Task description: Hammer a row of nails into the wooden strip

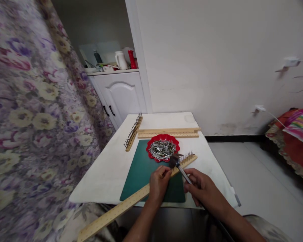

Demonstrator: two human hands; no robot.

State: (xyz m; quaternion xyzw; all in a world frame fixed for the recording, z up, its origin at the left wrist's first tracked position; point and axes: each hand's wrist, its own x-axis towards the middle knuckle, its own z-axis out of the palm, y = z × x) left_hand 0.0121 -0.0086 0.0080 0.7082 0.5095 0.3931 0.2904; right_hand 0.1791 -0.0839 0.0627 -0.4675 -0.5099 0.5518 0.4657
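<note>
- Pale wood, drilled with rows of small holes, forms a long strip (135,200) lying diagonally across a green mat (136,169), its near end jutting past the table's front edge and its far end lined with upright nails (188,157).
- A worker's right hand (198,186) grips the hammer (183,174) by its metal shaft, the dark head just above the strip, near the standing nails; whether it touches one cannot be told.
- The left hand (159,179) bends over the strip beside the hammer head, thumb and fingers drawn together; whether a nail is pinched between them cannot be made out.
- Loose silvery nails (163,150) fill a red scalloped bowl (164,137) at the mat's far edge, just beyond the hands.
- At the table's left, a nail-studded strip (134,132) rests on white cloth (106,171); two more wooden strips (169,132) lie behind the bowl.
- A floral curtain (40,111) hangs at left, beside a white cabinet (123,92).
</note>
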